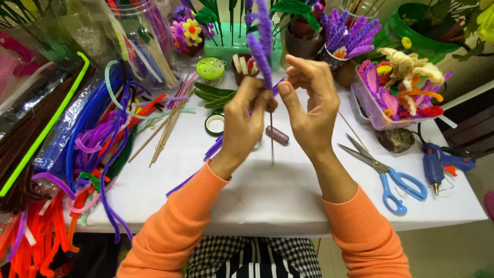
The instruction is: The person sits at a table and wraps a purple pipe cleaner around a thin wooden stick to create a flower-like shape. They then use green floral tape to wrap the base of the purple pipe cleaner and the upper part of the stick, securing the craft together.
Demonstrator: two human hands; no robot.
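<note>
Both hands raised: left hand (246,121), right hand (309,110) pinch purple stem (261,46).

A purple pipe-cleaner spike (261,49) is standing nearly upright above the table, leaning slightly toward 11 o'clock. Its fuzzy looped coils are running up a thin wooden stick (271,141), which is projecting bare toward 6 o'clock below the fingers. The spike's top is reaching past the frame edge at 12 o'clock. Its lower end is sitting pinched between both hands.
</note>
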